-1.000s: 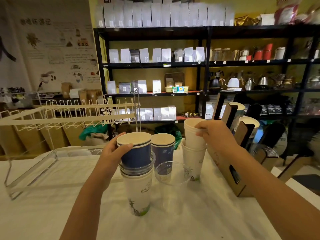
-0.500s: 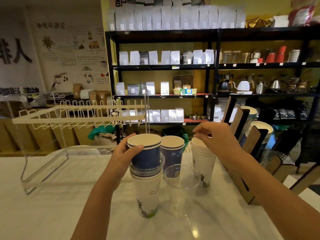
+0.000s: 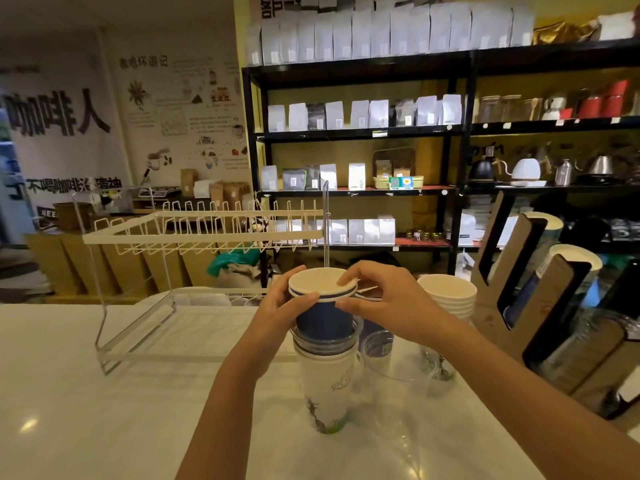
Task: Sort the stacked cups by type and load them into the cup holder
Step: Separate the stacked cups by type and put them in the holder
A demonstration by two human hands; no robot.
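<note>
Blue cups (image 3: 323, 318), two nested, pinched at the rims by left hand (image 3: 284, 306) and right hand (image 3: 384, 299).

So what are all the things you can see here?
blue paper cups: two nested, blue, top of the mixed stack
clear plastic cups: count unclear, under the blue ones
white printed cup: one, bottom of the stack
white paper cups: stack, right of the hands
clear cup: one, beside the stack
cup holder: cardboard brown, far right
wire rack: white, left
counter: white
left hand: grips the blue cups' rim
right hand: pinches the top rim
</note>
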